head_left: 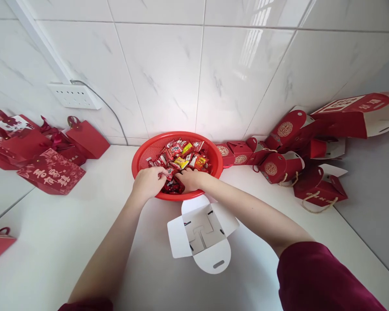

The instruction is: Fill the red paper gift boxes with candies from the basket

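Note:
A red plastic basket with a perforated wall holds a heap of wrapped candies, mostly red with some yellow. My left hand reaches over the basket's near left rim, its thumb and fingers closed on a red-wrapped candy. Beside it, my right hand dips into the front of the heap. Its fingertips are buried among the candies, so its grip is hidden. Just below the basket stands an unfolded gift box, white inside, flaps spread outward; no candy shows in it.
Red gift boxes, some with rope handles, crowd the right side against the wall. More red gift boxes stand at left. A power strip with a grey cable is on the tiled wall behind the white tabletop.

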`<state>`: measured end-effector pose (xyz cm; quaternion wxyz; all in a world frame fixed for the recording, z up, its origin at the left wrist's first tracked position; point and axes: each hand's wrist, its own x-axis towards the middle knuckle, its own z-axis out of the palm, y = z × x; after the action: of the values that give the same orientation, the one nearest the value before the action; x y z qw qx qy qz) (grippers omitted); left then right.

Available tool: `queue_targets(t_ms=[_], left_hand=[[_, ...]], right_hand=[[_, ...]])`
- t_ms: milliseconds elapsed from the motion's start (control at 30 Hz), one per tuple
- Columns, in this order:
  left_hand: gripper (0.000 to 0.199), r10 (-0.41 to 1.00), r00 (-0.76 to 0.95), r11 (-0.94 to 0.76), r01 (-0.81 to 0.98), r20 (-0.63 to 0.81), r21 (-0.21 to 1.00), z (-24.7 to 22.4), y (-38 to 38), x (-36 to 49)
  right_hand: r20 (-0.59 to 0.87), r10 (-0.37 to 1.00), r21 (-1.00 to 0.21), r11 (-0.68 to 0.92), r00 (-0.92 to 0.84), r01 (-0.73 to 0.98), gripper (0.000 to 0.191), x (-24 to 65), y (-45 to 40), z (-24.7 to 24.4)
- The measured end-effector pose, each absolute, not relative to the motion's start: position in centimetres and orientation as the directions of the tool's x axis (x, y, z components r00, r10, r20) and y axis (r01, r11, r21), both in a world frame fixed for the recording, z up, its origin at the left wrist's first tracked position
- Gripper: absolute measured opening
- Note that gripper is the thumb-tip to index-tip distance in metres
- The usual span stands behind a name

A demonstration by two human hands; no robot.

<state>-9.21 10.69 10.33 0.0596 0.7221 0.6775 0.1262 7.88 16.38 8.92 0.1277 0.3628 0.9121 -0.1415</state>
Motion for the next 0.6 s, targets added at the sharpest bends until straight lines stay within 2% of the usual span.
queue_targets(t_ms=[100, 200, 367, 467, 600], left_hand=[[0.032, 0.996, 0.043, -0.062, 0.966, 0.083, 0.252, 10.3, 10.7, -9.2], [0.032, 0.996, 0.041, -0.059, 0.968, 0.075, 0.243, 10.3, 10.6, -9.2], [0.032, 0.994, 0.069, -0.086, 0.969, 0.079, 0.233, 10.5, 10.4, -9.1], [0.031, 0.994, 0.075, -0.093, 0.969, 0.084, 0.228, 10.6, 10.3, -8.9], [0.029, 0.995, 0.07, -0.085, 0.971, 0.072, 0.224, 10.6, 10.3, -9.0]], right_hand=[[-0.318, 0.635, -0.131, 0.706, -0.704, 0.696, 0.071, 6.7, 16.2, 8.0], [-0.29, 0.637, -0.159, 0.704, -0.714, 0.693, 0.068, 6.9, 16.8, 7.8], [-0.186, 0.662, -0.299, 0.666, -0.726, 0.684, 0.03, 8.9, 18.2, 7.9], [-0.163, 0.667, -0.393, 0.632, -0.727, 0.668, 0.032, 9.6, 18.8, 7.9], [-0.202, 0.701, -0.399, 0.579, -0.684, 0.711, 0.022, 9.4, 18.9, 7.7]])
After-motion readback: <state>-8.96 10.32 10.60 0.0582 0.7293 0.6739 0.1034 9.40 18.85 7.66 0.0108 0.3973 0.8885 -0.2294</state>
